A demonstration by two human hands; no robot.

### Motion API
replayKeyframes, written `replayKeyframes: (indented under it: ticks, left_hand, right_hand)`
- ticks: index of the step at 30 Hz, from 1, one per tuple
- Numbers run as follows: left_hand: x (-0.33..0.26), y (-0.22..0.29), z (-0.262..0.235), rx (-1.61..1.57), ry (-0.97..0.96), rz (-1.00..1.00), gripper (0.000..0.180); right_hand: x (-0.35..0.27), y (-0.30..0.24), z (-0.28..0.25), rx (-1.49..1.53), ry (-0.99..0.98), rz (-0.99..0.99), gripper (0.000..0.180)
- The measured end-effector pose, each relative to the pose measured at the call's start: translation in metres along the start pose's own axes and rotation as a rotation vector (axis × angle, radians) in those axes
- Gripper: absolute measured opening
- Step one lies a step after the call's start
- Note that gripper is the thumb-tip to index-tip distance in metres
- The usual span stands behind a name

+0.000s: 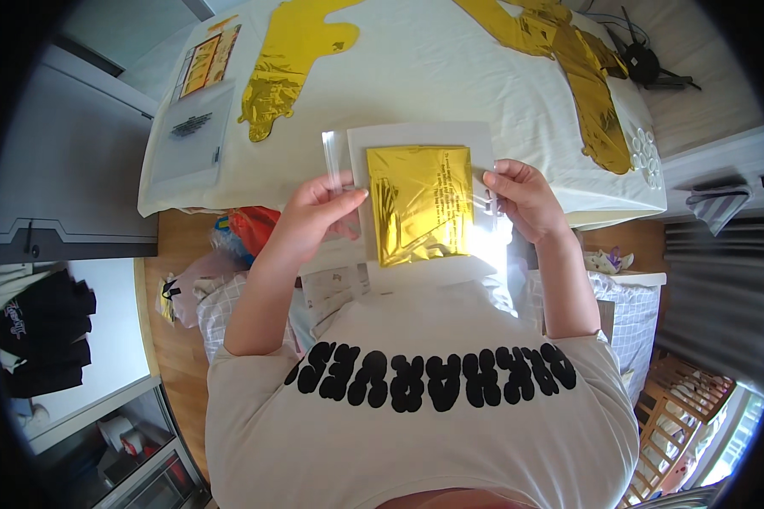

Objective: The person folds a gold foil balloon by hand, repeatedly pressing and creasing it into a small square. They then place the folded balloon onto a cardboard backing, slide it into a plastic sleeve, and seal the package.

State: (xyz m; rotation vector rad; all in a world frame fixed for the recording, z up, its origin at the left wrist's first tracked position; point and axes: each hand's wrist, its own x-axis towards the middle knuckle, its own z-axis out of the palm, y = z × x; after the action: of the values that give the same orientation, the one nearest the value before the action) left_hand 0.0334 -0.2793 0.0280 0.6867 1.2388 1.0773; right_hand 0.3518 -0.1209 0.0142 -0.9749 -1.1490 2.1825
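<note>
A clear plastic bag (334, 157) is held up in front of my chest, just off the near edge of the table. Inside it, or against it, lies a folded gold foil sheet (420, 204) on a pale card (399, 136); dark print runs through the bag over the foil. My left hand (323, 212) pinches the bag's left side between thumb and fingers. On the opposite side, my right hand (526, 199) grips the bag's edge, its thumb on top. Bright glare hides the lower right corner.
On the white-covered table (382, 76) lie a flat gold foil balloon (289, 59) and a second gold foil balloon (581, 85). Clear bags (191, 140) and a printed sheet (208, 64) are at left. Clear rings (645, 157) and a black antennaed device (643, 64) sit right.
</note>
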Motion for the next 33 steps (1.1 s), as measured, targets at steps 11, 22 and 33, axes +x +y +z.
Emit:
replayKeyframes:
  ticks: [11, 22, 33]
  left_hand:
    - [0.018, -0.006, 0.014, -0.320, 0.077, -0.006, 0.046]
    - [0.013, -0.020, 0.005, -0.272, 0.016, -0.041, 0.060]
    - [0.018, -0.020, 0.000, -0.310, -0.123, -0.113, 0.054]
  right_hand:
    - [-0.004, 0.027, 0.005, 0.109, -0.036, -0.033, 0.016]
    - [-0.021, 0.011, 0.001, 0.165, -0.140, 0.106, 0.031]
    - [-0.021, 0.004, -0.019, -0.105, -0.170, 0.073, 0.051]
